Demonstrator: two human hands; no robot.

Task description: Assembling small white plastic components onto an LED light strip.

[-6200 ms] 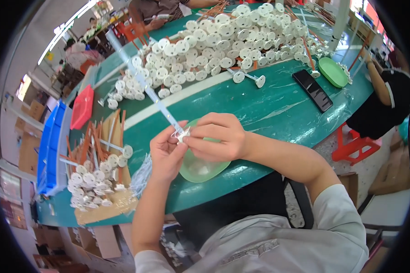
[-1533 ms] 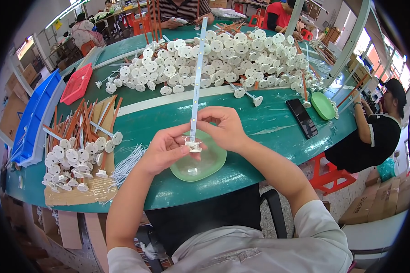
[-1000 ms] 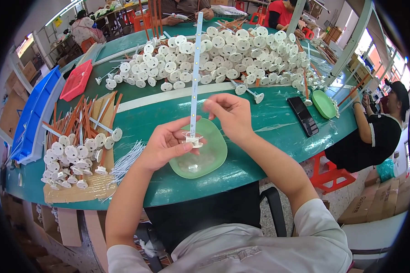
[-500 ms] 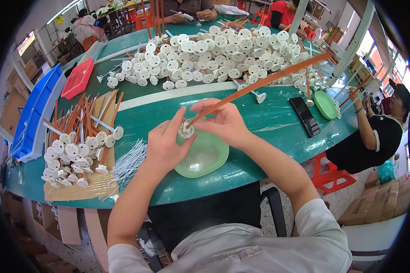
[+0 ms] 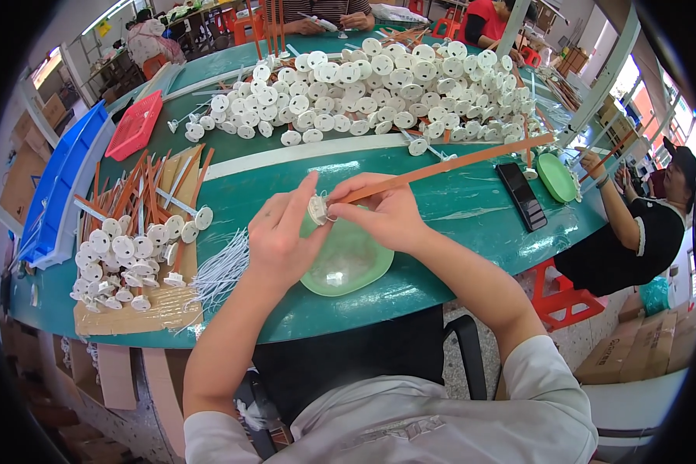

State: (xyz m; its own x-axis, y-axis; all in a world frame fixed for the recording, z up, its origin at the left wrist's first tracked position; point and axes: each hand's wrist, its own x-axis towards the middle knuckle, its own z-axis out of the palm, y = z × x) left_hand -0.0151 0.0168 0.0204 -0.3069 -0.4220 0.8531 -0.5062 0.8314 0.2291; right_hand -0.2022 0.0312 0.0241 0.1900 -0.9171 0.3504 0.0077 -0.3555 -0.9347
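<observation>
My left hand (image 5: 278, 232) is closed around the edge of a small round white plastic fitting (image 5: 317, 209), held above a light green bowl (image 5: 356, 259). My right hand (image 5: 387, 210) pinches the near end of a long flat orange-brown strip (image 5: 460, 163), close against the fitting. The strip slants up to the right. A thin pale thread or wire loops around the fitting between both hands. Whether the strip's end sits inside the fitting is hidden by my fingers.
White wires (image 5: 223, 271) lie beside a cardboard sheet (image 5: 151, 319) bearing several strips with white discs. A large heap of white discs (image 5: 363, 89) fills the far side. A phone (image 5: 520, 198), small green bowl (image 5: 555, 178), red basket (image 5: 135, 127) and blue tray (image 5: 58, 189) stand around. People sit nearby.
The strip has swung down, so its far end points lower to the right. The fitting has turned on its side in my left hand, and the thin thread now shows.
</observation>
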